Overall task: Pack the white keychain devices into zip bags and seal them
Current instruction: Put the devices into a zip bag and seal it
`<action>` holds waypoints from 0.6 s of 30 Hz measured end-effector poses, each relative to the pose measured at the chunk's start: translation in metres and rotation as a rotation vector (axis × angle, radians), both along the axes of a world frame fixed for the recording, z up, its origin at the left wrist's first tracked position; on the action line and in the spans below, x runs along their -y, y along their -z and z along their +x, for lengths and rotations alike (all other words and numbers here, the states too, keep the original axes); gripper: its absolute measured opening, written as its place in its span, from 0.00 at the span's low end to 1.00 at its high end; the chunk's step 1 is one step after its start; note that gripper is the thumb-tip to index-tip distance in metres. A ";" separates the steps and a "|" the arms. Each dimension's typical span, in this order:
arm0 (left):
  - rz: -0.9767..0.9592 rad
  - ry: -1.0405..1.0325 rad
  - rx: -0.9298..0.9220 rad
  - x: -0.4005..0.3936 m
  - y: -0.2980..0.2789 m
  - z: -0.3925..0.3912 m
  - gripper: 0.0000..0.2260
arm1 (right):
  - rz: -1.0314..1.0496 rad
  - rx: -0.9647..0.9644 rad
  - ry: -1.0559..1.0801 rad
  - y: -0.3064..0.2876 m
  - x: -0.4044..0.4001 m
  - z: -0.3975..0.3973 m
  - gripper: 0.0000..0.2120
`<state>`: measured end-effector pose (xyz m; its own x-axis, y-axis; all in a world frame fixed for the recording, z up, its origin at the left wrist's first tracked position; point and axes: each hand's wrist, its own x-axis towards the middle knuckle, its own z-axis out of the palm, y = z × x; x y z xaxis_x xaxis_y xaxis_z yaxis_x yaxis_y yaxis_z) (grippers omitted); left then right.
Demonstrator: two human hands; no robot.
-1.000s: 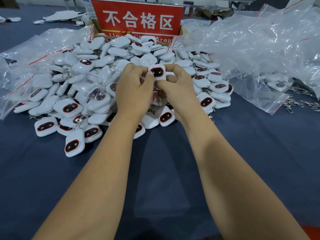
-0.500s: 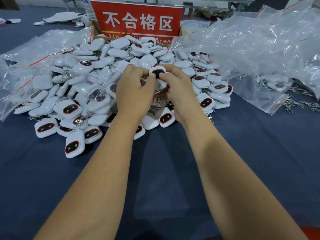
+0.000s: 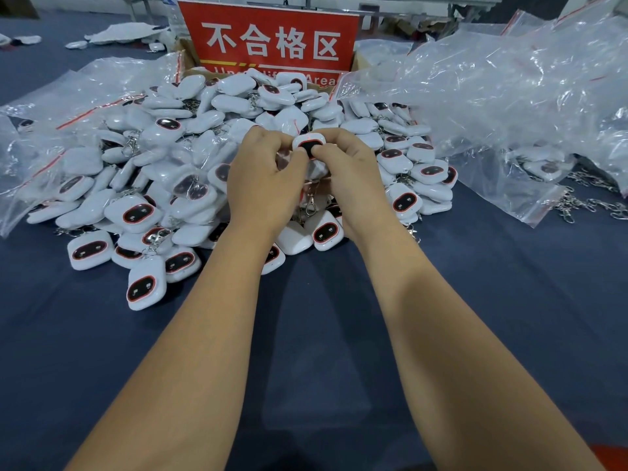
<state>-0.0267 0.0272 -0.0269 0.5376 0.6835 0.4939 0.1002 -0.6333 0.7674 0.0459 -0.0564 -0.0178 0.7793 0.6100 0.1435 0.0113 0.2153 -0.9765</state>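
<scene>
- Both hands meet above the pile (image 3: 190,171) of white devices on the blue cloth (image 3: 509,300).
- Left hand (image 3: 263,185): fingers curled, thumb tip pressed at the lower left of the held device (image 3: 308,144), pinching it.
- Right hand (image 3: 353,171): fingers curled over the device's top right edge, thumb on its dark oval face — also a pinch.
- The device is lifted clear of the pile, dark red-ringed face towards the camera. Thin clear film with a red line shows just below it between the thumbs; whether the device is already inside a bag, I cannot tell.
- A metal clip (image 3: 310,207) hangs beneath the hands, between the wrists.
- The pile holds loose devices, some face up, some face down; those at the left lie partly under clear bags (image 3: 85,96) with red zip strips.
- A large heap of empty bags (image 3: 509,90) lies at the right, with a few chains (image 3: 584,205) at its near edge.
- A red sign (image 3: 272,39) with white characters stands behind the pile.
</scene>
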 end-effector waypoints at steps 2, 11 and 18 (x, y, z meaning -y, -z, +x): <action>0.007 -0.003 0.006 0.000 0.001 0.000 0.05 | 0.008 0.003 0.008 -0.001 0.000 0.000 0.08; 0.044 -0.031 0.025 0.000 0.001 0.002 0.05 | 0.017 0.012 -0.005 -0.003 0.001 -0.004 0.07; 0.025 -0.008 0.038 0.003 0.000 0.000 0.07 | -0.041 0.006 0.002 -0.005 0.002 -0.003 0.05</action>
<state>-0.0265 0.0246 -0.0267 0.5129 0.6745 0.5310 0.0763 -0.6520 0.7544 0.0428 -0.0583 -0.0129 0.7796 0.6141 0.1229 0.0172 0.1752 -0.9844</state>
